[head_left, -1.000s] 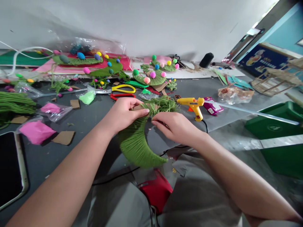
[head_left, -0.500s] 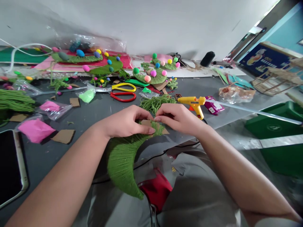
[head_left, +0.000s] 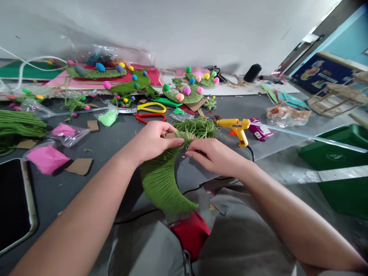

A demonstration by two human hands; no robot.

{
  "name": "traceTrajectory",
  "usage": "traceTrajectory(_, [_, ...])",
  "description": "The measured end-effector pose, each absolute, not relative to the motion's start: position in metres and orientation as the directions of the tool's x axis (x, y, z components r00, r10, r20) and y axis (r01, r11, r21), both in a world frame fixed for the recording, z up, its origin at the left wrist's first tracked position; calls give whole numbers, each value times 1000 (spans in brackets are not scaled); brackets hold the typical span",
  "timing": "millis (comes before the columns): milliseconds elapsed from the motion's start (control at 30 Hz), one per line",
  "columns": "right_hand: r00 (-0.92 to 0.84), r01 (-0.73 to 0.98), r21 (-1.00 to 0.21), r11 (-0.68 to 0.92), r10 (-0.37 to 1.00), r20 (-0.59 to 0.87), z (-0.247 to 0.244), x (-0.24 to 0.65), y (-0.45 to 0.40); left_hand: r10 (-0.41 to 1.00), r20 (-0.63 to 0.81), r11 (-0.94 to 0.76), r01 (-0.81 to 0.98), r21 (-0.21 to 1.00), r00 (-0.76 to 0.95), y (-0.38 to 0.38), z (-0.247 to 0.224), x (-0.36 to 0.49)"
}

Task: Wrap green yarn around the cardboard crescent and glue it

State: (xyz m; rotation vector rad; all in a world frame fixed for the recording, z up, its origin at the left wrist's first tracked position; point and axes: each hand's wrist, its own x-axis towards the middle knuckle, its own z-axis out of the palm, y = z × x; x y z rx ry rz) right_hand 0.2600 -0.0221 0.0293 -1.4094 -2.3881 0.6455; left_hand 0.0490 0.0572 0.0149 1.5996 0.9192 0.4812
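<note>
A crescent (head_left: 162, 182) wrapped in green yarn hangs over the table's front edge, its lower tip pointing right. My left hand (head_left: 156, 140) pinches its upper end between thumb and fingers, where some bare cardboard shows under the strands. Close beside it, my right hand (head_left: 209, 153) is closed, thumb against fingers, at the green yarn (head_left: 186, 137) looped round that end. The strand inside the right fingers is mostly hidden. Just behind both hands lies a loose heap of green yarn (head_left: 201, 126).
A yellow glue gun (head_left: 237, 124) lies right of the yarn heap, its cord trailing off the edge. Scissors (head_left: 151, 108) lie behind my left hand. Pompom-decorated green pieces (head_left: 186, 96) line the back. A phone (head_left: 17, 203) and pink bags (head_left: 47, 157) are at left.
The crescent's upper end has moved away from me and slightly left, and its lower tip has swung right and up. Less bare cardboard shows. My right hand has dropped slightly.
</note>
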Motion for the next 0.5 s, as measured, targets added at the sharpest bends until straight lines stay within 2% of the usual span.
traceTrajectory(100, [-554, 769, -356, 530, 832, 42, 41, 259, -29, 687, -221, -94, 387, 917, 692, 57, 15, 49])
traceTrajectory(200, [-591, 752, -302, 586, 802, 86, 49, 260, -29, 539, -234, -185, 384, 905, 809, 54, 20, 50])
traceTrajectory(267, [-599, 724, -335, 603, 790, 130, 51, 261, -25, 458, -244, -179, 358, 916, 855, 51, 25, 50])
traceTrajectory(367, [-565, 667, -469, 579, 803, 189, 48, 264, -16, 406, -245, -150, 329, 932, 880, 49, 31, 48])
traceTrajectory(500, [-467, 607, -656, 448, 869, 162, 35, 273, -5, 497, -156, -164, 269, 949, 853, 50, 34, 46])
